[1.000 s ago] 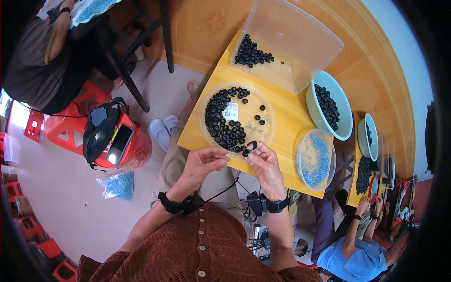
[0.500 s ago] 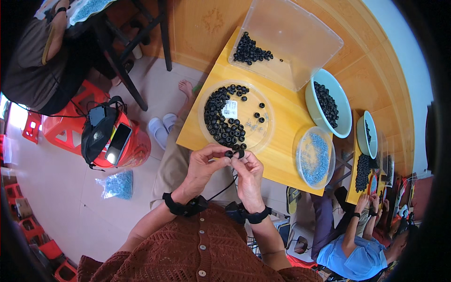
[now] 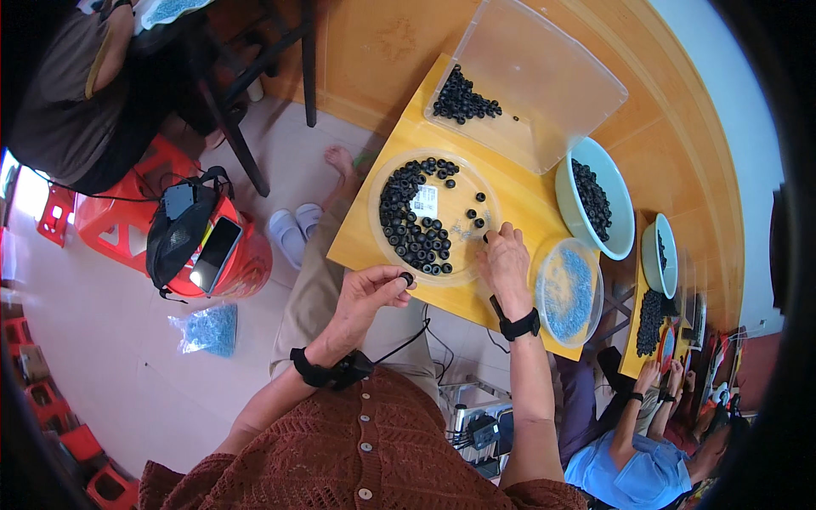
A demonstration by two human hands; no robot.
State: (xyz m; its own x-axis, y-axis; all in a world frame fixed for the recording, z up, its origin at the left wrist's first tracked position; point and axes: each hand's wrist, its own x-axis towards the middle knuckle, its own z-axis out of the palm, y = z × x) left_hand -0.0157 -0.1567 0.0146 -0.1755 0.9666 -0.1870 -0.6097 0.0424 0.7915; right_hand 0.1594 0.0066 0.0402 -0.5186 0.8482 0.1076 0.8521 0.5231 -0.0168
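left hand pinches one black ring | right hand fingers spread on clear round tray | rings look light, rubbery (grip by rim)

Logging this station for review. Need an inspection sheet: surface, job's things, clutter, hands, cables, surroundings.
Surface: yellow table, crowded.
Job's things: round clear tray of black rings; clear bin and pale bowl hold more; small dish of blue bits.
Clutter: blue bag on floor.
Hands: left hand pinches one black ring; right hand reaches into the tray.
Cables: black cable from left wrist band.
Surroundings: red stool, other people seated nearby.
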